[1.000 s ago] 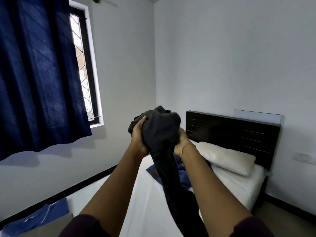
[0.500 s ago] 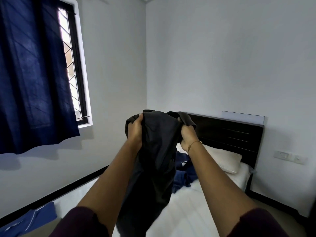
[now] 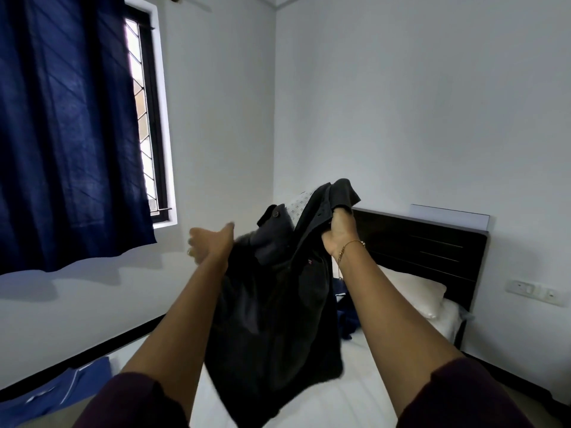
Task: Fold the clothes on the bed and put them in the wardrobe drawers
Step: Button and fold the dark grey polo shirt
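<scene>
Head view: blue garment flat at near left bed edge. Dark shirt hangs in air over white mattress, hem loose above sheet. Right hand clenched on shirt's top edge beside collar, bracelet on wrist. Left hand just left of shirt, fingers loosely curled, blurred; cannot tell whether it grasps cloth. Navy clothes bunched behind shirt, mid-bed. Pillow against dark headboard. Curtain covers window on left wall.
</scene>
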Demonstrator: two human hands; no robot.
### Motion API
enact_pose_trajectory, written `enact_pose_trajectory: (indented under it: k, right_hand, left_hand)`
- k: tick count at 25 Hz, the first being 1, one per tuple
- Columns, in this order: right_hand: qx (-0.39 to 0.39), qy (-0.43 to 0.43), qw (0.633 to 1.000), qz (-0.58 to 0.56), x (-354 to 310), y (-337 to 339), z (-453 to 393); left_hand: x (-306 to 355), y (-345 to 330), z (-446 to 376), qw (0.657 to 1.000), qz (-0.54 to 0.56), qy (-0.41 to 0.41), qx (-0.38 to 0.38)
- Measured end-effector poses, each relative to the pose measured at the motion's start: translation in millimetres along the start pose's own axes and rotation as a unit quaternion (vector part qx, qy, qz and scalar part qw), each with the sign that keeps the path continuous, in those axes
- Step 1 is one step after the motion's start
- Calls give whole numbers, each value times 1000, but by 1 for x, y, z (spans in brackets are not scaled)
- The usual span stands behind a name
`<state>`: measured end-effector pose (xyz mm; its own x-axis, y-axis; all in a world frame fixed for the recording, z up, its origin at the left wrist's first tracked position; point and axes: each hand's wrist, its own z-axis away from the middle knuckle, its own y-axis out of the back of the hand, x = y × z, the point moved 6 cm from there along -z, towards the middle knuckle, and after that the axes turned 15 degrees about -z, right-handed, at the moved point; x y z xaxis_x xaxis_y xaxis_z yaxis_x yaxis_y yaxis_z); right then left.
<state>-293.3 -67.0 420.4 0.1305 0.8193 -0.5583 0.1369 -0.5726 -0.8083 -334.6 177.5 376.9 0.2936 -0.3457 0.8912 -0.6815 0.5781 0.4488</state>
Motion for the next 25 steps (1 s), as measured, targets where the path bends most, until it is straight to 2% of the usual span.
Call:
enact_pose_trajectory:
  k: [2,4,5,8,10,13,16,18,20,23,25]
  right_hand:
    - [-38,-41,998,21,10,-13,3]
    - [-72,-80,993,47,20,-21,7]
    - [-77,-92,990,71,22,-22,10]
    - [-82,-101,984,124,15,-20,10]
    - [-83,-96,984,123,1,-16,13]
    - [-70,-49,990,112,-24,0,7]
    - [-39,-7,992,119,-41,20,3]
    - [-27,-6,994,102,-44,29,2]
    - [-7,4,993,116,-47,37,1]
    - [-4,1,991,135,-48,42,2]
    - [-10,-5,990,139,-46,41,5]
  left_hand:
    - [20,-13,15,985,55,-130,-96]
    - [33,-29,34,948,43,-224,-221]
    - [33,-35,42,929,53,-231,-283]
    - [9,-57,59,860,108,-157,-474]
    - [-4,-67,67,838,146,-134,-509]
    - [-4,-68,68,814,299,-74,-492]
    - [2,-66,69,755,431,-65,-490]
    - [-5,-73,82,725,437,-79,-526]
    - [-24,-89,94,743,368,-80,-553]
    - [-49,-116,106,818,172,-127,-534]
    - [-55,-133,113,825,67,-180,-532]
